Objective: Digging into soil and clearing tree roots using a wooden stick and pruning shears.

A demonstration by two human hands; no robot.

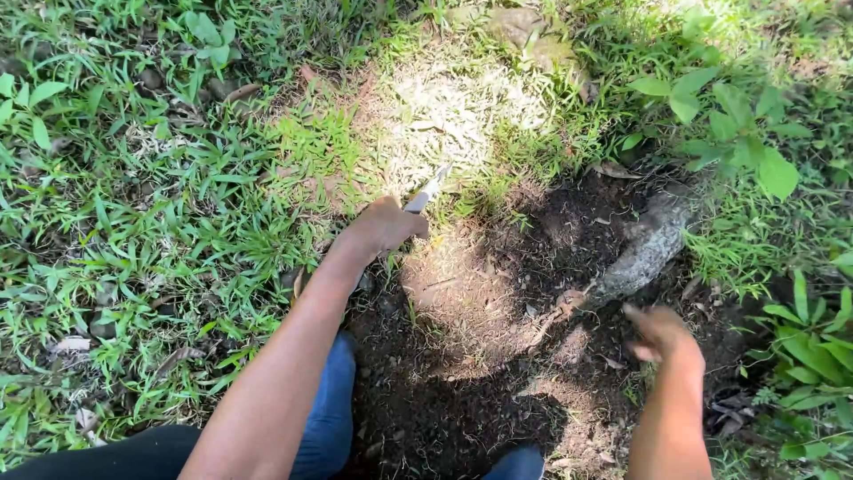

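Note:
My left hand (384,227) is closed around the handle of a knife (427,191), whose pale blade points up and right over a sunlit patch of dry grass. My right hand (659,332) is blurred, low at the right, hovering over dark loose soil (444,400) with its fingers partly curled; I see nothing in it. A grey root or stone (644,253) lies half buried just up and left of that hand. The bare earth patch between my hands is dug over and scattered with small roots.
Green grass (160,222) covers the left and top. Broad-leaved plants (737,133) stand at the upper right and more leaves (813,347) at the right edge. My knees in blue trousers (324,418) show at the bottom.

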